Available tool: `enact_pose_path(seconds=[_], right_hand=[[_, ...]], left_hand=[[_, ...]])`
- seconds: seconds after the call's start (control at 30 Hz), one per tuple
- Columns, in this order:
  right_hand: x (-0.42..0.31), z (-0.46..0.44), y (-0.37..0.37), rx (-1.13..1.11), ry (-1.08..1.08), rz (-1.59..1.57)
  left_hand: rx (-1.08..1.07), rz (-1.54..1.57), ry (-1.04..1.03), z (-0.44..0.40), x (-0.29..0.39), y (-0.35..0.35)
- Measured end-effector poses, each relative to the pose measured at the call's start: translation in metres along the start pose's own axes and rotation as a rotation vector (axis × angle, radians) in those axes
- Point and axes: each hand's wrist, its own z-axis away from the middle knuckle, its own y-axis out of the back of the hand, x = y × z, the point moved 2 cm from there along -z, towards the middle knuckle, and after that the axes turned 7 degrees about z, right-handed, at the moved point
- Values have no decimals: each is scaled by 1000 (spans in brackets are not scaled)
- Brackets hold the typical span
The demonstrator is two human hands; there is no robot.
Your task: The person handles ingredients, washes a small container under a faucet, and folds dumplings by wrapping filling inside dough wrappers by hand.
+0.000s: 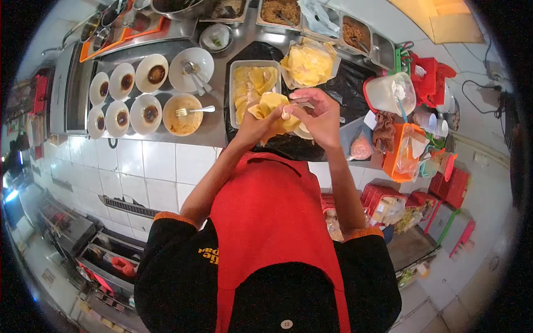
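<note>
Yellow wonton wrappers (271, 102) fan out from my left hand (256, 126), whose fingers are closed around them. Close beside it, my right hand (321, 115) is curled, its thumb and fingertips brought together at the wrappers' edge by a small pale lump (286, 115). What those fingertips pinch is too small to make out. Behind my left hand lies a tray (232, 91) with folded yellow wontons in it. Beyond my right hand, a tall pile of loose wonton wrappers (310, 62) rests on a pale container. Part of a bowl (302, 132) shows under my hands.
Several white bowls (146, 108) with dark sauce stand at the left, near a bowl with a fork (194, 110) and one with spoons (191, 66). Metal food pans (277, 12) line the back. A white tub (391, 93) and orange basket (397, 158) are at the right.
</note>
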Motion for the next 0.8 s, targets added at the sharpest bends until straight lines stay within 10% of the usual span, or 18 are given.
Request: enact_pose_path(seconds=[0.23, 0.33, 0.5, 0.63, 0.8], right_hand=[[11, -26, -5, -380, -105, 309], [58, -71, 6, -191, 188, 860], [107, -113, -33, -309, 215, 590], [161, -126, -66, -344, 100, 713], [153, -116, -76, 5, 517, 1190]], left_hand=[[12, 105, -89, -1, -25, 40], [88, 520, 21, 5, -29, 84], [97, 968, -65, 25, -18, 136], [16, 935, -155, 33, -1, 137], [-101, 939, -261, 29, 0, 133]])
